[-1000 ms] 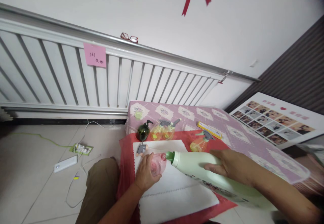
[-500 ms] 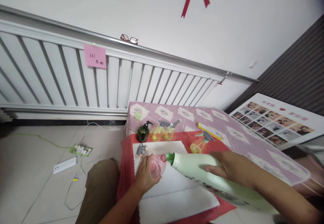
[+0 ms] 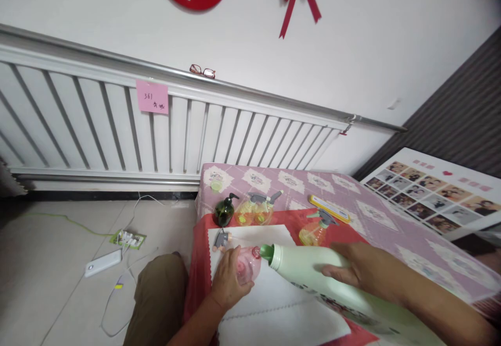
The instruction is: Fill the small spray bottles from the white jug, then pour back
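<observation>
My left hand (image 3: 229,281) is wrapped round a small clear pink bottle (image 3: 247,264) over a white cloth (image 3: 270,304). My right hand (image 3: 358,270) grips a large pale green jug (image 3: 313,275), tipped so its green spout meets the pink bottle's open neck. A grey trigger sprayer head (image 3: 221,239) lies on the cloth just beyond my left hand.
Further back on the low table (image 3: 391,226) with its pink patterned cover stand a dark green pump bottle (image 3: 224,211), two yellow spray bottles (image 3: 254,207) (image 3: 313,231) and a yellow flat object (image 3: 329,207). A photo board (image 3: 434,192) leans right. A power strip and power bank (image 3: 104,262) lie on the floor.
Both hands keep their hold with the jug's spout at the pink bottle's neck. The view has tilted slightly, shifting everything a little down and right.
</observation>
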The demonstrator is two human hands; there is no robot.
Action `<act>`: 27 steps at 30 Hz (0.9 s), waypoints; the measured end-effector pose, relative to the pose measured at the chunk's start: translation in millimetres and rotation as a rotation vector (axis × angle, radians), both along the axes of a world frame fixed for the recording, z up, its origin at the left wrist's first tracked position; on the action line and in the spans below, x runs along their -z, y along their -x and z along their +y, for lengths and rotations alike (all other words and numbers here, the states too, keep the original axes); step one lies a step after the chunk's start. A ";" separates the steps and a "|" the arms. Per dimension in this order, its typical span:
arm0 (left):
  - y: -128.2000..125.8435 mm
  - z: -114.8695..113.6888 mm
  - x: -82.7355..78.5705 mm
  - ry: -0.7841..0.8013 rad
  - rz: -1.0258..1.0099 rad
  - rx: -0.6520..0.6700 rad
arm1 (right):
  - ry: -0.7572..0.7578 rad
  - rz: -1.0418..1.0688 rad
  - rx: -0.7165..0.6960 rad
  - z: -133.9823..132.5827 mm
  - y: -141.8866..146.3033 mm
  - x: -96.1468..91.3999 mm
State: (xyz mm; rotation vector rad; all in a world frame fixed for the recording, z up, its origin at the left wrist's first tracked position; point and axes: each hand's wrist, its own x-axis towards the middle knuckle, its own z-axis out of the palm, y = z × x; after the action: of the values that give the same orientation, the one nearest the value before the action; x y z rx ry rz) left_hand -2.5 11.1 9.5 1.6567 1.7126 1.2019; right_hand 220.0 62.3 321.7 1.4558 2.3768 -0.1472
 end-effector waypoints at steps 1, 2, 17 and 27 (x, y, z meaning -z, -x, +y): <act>-0.2 0.2 0.2 0.002 -0.001 -0.002 | 0.003 0.008 -0.001 0.3 -0.3 0.1; -0.4 0.4 0.5 0.003 -0.001 -0.004 | 0.002 0.017 -0.001 0.5 -0.3 0.0; -0.8 1.9 0.2 0.012 -0.008 -0.001 | 0.018 0.094 0.023 0.5 -3.4 0.0; -0.1 0.2 -1.6 -0.004 0.011 -0.001 | 0.008 0.064 0.017 1.5 -1.5 -0.1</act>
State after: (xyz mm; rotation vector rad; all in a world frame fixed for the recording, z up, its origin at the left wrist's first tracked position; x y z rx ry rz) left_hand -2.5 11.3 11.1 1.6679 1.7186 1.1994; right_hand 221.5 63.9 321.7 1.4891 2.4118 -0.2102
